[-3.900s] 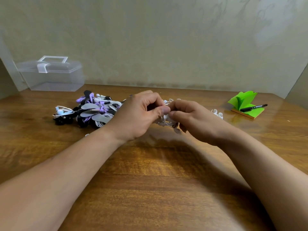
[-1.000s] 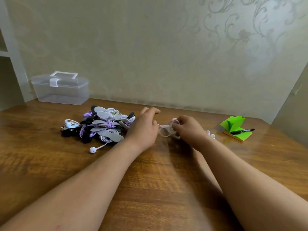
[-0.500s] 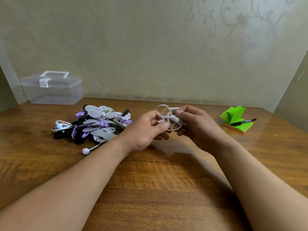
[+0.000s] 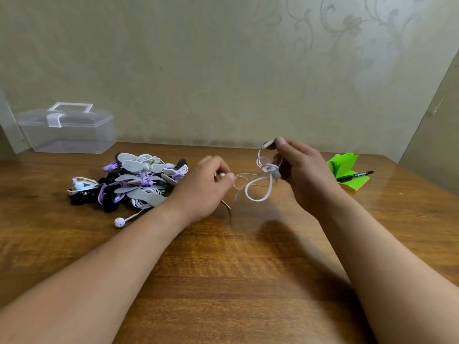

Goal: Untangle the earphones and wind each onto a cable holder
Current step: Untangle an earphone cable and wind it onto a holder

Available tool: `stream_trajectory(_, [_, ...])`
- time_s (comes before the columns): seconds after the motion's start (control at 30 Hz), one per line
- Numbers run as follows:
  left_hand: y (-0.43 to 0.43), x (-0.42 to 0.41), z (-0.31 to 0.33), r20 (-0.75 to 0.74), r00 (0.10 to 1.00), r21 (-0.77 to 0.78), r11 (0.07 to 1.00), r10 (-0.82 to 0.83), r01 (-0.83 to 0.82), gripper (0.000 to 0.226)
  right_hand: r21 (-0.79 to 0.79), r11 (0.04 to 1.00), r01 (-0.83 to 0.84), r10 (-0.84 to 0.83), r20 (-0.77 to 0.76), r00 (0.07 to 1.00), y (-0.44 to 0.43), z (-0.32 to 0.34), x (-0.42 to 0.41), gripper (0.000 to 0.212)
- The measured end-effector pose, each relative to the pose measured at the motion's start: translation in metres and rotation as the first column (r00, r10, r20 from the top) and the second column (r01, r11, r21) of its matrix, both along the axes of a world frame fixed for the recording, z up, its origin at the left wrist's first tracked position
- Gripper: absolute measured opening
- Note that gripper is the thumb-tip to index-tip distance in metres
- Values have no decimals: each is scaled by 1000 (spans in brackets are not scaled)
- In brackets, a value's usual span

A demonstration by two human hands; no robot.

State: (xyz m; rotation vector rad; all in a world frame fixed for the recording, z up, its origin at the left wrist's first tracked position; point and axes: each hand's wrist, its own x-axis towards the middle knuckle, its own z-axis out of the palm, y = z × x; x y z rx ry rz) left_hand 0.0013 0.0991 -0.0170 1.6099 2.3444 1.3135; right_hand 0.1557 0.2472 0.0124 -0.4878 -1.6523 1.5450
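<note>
The left hand (image 4: 206,187), just right of the heap of earphones and holders (image 4: 134,182), pinches one end of a white earphone cable (image 4: 258,189) between curled fingertips. The right hand (image 4: 300,175), farther right of the heap, grips the knotted part of the same cable, with another end poking up by the thumb. Loops hang between the two hands above the wooden table (image 4: 223,269). A loose white earbud (image 4: 119,222) lies just in front of the heap. A clear lidded box (image 4: 67,130) stands behind the heap, to its left. A green notepad (image 4: 344,165) with a black pen (image 4: 355,176) on it lies well to the heap's right.
</note>
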Motion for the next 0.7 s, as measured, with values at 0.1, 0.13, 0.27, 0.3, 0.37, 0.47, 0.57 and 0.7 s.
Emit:
stream_trajectory(0.1, [0,6,9,119,984,230,967,-135,105,29,212,977,-22,-4,121,993,-10,-4,-2,24])
stream_trajectory(0.13, [0,7,10,188,961,244,958,-201,153,32,279,959,-41,-4,157,988,-14,-5,-3,23])
stream_trajectory(0.27, [6,11,4,213,961,171,975,-175,140,8,306,946,-106,49,187,981,-21,-5,-5,17])
stream_trajectory(0.3, [7,9,4,281,943,196,973,-178,125,8,285,953,-106,56,179,982,-20,-4,-5,14])
stream_trajectory(0.37, [5,7,7,507,827,280,954,-242,108,11,224,969,-106,71,156,985,-13,-6,-5,9])
stream_trajectory(0.47, [0,3,17,741,540,447,893,-399,47,16,127,978,-166,146,155,977,-8,-6,-5,4])
stream_trajectory(0.57, [-2,2,23,785,352,535,844,-509,26,22,46,973,-227,219,131,967,-8,-5,-5,19])
stream_trajectory(0.7, [-6,-4,26,821,319,479,875,-473,64,28,35,999,-6,6,-1,1000,3,-4,-6,11])
